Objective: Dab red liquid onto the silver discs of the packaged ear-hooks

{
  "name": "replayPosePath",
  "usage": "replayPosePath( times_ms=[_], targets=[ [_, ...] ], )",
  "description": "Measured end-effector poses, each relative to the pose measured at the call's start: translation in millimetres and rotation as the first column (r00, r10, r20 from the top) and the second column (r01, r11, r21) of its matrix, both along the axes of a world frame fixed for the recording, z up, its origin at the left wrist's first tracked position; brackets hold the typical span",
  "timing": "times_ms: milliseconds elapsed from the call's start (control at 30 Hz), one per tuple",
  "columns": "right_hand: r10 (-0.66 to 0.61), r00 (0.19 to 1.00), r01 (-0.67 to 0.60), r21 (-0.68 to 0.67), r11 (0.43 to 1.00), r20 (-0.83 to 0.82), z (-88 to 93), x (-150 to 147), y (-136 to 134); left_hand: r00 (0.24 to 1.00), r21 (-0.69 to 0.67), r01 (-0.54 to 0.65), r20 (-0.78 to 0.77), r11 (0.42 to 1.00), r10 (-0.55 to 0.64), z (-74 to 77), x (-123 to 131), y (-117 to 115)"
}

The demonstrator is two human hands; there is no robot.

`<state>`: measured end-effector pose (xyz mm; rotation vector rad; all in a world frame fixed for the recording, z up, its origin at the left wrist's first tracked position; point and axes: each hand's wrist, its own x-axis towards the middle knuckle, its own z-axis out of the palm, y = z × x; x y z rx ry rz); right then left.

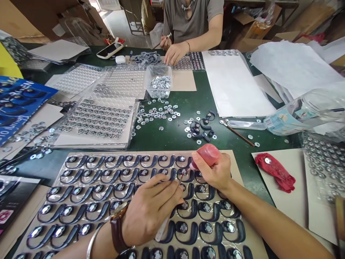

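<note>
My right hand [215, 172] squeezes a small pink rubber bulb [207, 155], its nozzle pointing down at the dark hook-shaped pieces. My left hand [151, 208], with a brown-strapped watch and a bangle on the wrist, pinches a thin white stick [165, 221] whose tip meets the bulb's nozzle over one piece. Both hands hover over a brown cardboard sheet [237, 169] covered in rows of dark curved hook pieces [88, 190], each with a shiny round disc set in it.
Loose metal discs [159, 113] lie scattered on the green table, with a clear tub [158, 81] of them behind. Clear blister trays [99, 120] sit left. A red cloth [277, 172] lies right. A person across the table [175, 50] works on similar parts beside white paper sheets [234, 82].
</note>
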<state>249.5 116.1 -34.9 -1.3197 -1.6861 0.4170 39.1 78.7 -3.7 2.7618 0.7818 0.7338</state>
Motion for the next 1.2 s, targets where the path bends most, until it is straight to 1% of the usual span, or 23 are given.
replayPosePath(
  times_ms=[133, 267, 433, 533, 667, 733, 767, 833, 900, 967, 1000, 1033, 1100, 1167, 1200],
  targets=[
    [0.016, 1.000, -0.017, -0.041, 0.999, -0.025, 0.4, 0.6, -0.6, 1.000, -0.058, 0.019, 0.017, 0.998, -0.018, 4.1, -0.4, 4.3],
    [0.019, 1.000, -0.021, -0.081, 0.996, -0.023, -0.8, 0.9, -1.4, 0.998, -0.120, 0.039, 0.059, 0.992, -0.032, 4.8, -1.4, 7.4],
    [0.039, 0.999, -0.040, -0.120, 0.992, -0.011, 2.5, 0.1, -3.4, 0.986, -0.216, -0.002, 0.162, 0.976, 0.038, 2.7, -3.4, 11.0],
    [0.071, 0.997, -0.073, -0.138, 0.988, -0.023, 2.8, -1.7, -4.3, 0.975, -0.319, -0.028, 0.202, 0.947, 0.097, 0.6, -5.3, 15.5],
    [0.114, 0.993, -0.116, -0.063, 0.991, -0.035, -0.8, -4.4, -4.3, 0.951, -0.479, -0.084, 0.224, 0.874, 0.214, -3.3, -8.5, 23.2],
    [0.145, 0.988, -0.147, -0.053, 0.988, -0.048, 0.7, -3.8, -3.9, 0.945, -0.520, -0.106, 0.213, 0.848, 0.248, -4.6, -9.7, 25.7],
    [0.161, 0.985, -0.166, -0.076, 0.983, -0.063, 3.4, -2.5, -3.4, 0.944, -0.526, -0.111, 0.209, 0.844, 0.254, -4.9, -10.0, 26.2],
    [0.194, 0.974, -0.212, -0.167, 0.963, -0.115, 12.5, 2.3, -0.9, 0.942, -0.517, -0.112, 0.215, 0.848, 0.256, -4.6, -10.2, 25.4],
    [0.239, 0.953, -0.285, -0.285, 0.915, -0.183, 23.7, 8.6, 4.2, 0.940, -0.502, -0.104, 0.233, 0.858, 0.250, -3.4, -10.1, 22.6],
    [0.269, 0.936, -0.336, -0.359, 0.871, -0.225, 32.2, 13.3, 11.8, 0.947, -0.443, -0.083, 0.244, 0.892, 0.210, -1.9, -10.0, 18.9],
    [0.263, 0.938, -0.331, -0.366, 0.870, -0.224, 34.1, 14.1, 16.1, 0.956, -0.390, -0.069, 0.237, 0.918, 0.172, -1.1, -10.1, 17.4],
    [0.238, 0.948, -0.300, -0.355, 0.885, -0.210, 34.2, 13.6, 20.2, 0.968, -0.320, -0.051, 0.216, 0.946, 0.125, -0.5, -10.2, 16.3],
    [0.149, 0.972, -0.198, -0.289, 0.937, -0.184, 29.2, 9.1, 27.4, 0.990, -0.158, -0.018, 0.134, 0.987, 0.039, 0.4, -10.2, 16.3],
    [0.054, 0.974, -0.100, -0.204, 0.974, -0.220, 20.4, 1.8, 31.8, 0.999, -0.032, -0.006, 0.050, 0.999, 0.007, 0.5, -9.2, 19.3],
    [0.024, 0.966, -0.071, -0.176, 0.982, -0.258, 15.7, -1.8, 32.9, 1.000, 0.009, -0.011, 0.021, 1.000, 0.011, 0.2, -8.1, 21.7]
  ],
)
